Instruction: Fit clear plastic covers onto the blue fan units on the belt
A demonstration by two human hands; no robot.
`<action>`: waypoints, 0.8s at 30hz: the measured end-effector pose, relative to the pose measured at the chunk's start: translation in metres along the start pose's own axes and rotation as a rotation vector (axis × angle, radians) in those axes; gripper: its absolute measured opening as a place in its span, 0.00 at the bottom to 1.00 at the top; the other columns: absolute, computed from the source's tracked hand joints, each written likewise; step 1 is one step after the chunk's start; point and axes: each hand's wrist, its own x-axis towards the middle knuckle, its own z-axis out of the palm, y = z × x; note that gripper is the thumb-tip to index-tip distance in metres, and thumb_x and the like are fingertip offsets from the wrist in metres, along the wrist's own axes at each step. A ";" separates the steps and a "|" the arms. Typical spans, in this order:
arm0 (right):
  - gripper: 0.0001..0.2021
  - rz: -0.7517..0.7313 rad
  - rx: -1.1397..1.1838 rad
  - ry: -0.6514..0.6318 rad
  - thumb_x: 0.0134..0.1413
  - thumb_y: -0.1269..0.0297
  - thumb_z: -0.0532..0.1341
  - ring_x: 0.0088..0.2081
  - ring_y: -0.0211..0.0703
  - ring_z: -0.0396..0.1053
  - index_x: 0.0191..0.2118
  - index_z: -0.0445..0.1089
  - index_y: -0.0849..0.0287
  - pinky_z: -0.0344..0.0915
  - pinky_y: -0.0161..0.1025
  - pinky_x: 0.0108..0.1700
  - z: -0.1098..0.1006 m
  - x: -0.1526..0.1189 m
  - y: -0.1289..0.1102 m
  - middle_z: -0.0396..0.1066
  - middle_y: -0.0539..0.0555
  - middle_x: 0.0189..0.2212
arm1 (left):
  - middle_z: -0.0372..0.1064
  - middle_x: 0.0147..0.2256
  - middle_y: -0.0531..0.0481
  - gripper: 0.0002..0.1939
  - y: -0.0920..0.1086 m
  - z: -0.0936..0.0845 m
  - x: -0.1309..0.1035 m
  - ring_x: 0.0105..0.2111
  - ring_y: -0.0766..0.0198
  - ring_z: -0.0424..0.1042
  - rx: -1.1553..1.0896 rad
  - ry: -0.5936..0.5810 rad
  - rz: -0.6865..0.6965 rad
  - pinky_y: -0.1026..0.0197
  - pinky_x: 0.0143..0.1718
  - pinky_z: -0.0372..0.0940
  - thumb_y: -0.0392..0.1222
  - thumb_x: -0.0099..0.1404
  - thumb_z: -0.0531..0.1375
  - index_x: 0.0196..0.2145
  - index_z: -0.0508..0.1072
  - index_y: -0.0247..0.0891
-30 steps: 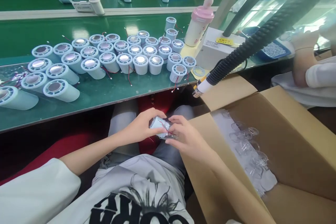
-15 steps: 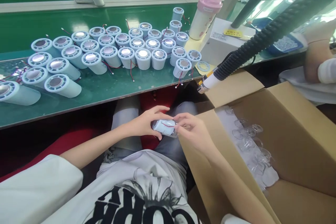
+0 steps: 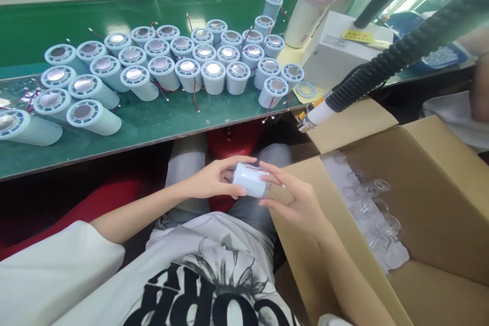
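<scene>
Cylinder, pale blue, is held sideways above the lap, with the desk toward twelve o'clock; the left hand has its fingers gripping the nine-o'clock end, the right hand clasps the clear sleeve at three. Probably light, stiff, slightly slippery: hold its sides, sparing the delicate wires.

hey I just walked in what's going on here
Someone's left hand and right hand hold a pale blue cylinder between them, lying sideways, with clear plastic showing at the right hand's end. Many similar cylinders stand or lean on the green workbench, and an open cardboard box at the right holds clear pieces.
</scene>
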 end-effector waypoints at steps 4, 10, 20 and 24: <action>0.26 0.071 0.153 -0.017 0.50 0.63 0.67 0.54 0.53 0.68 0.56 0.64 0.53 0.70 0.49 0.52 -0.002 -0.003 -0.001 0.71 0.57 0.51 | 0.61 0.58 0.41 0.37 0.005 -0.001 -0.003 0.53 0.52 0.67 0.126 -0.036 0.149 0.55 0.50 0.66 0.39 0.53 0.68 0.59 0.62 0.45; 0.22 0.177 0.307 -0.035 0.50 0.65 0.67 0.52 0.51 0.68 0.51 0.66 0.53 0.73 0.48 0.48 -0.005 -0.005 -0.007 0.69 0.56 0.50 | 0.59 0.60 0.43 0.38 0.011 -0.001 -0.004 0.59 0.52 0.61 0.215 -0.076 0.291 0.55 0.57 0.61 0.34 0.52 0.68 0.59 0.62 0.47; 0.17 0.358 0.549 -0.066 0.50 0.60 0.66 0.45 0.46 0.70 0.46 0.67 0.54 0.72 0.39 0.40 -0.006 0.004 -0.021 0.70 0.54 0.44 | 0.60 0.60 0.42 0.37 0.017 -0.002 -0.007 0.60 0.50 0.60 0.290 -0.063 0.351 0.52 0.58 0.59 0.37 0.52 0.68 0.59 0.63 0.46; 0.17 0.441 0.628 -0.049 0.48 0.58 0.67 0.36 0.40 0.70 0.44 0.66 0.55 0.71 0.35 0.34 -0.005 0.008 -0.024 0.70 0.52 0.37 | 0.61 0.59 0.42 0.38 0.017 -0.004 -0.007 0.59 0.50 0.61 0.364 -0.059 0.396 0.51 0.59 0.58 0.37 0.52 0.69 0.59 0.63 0.46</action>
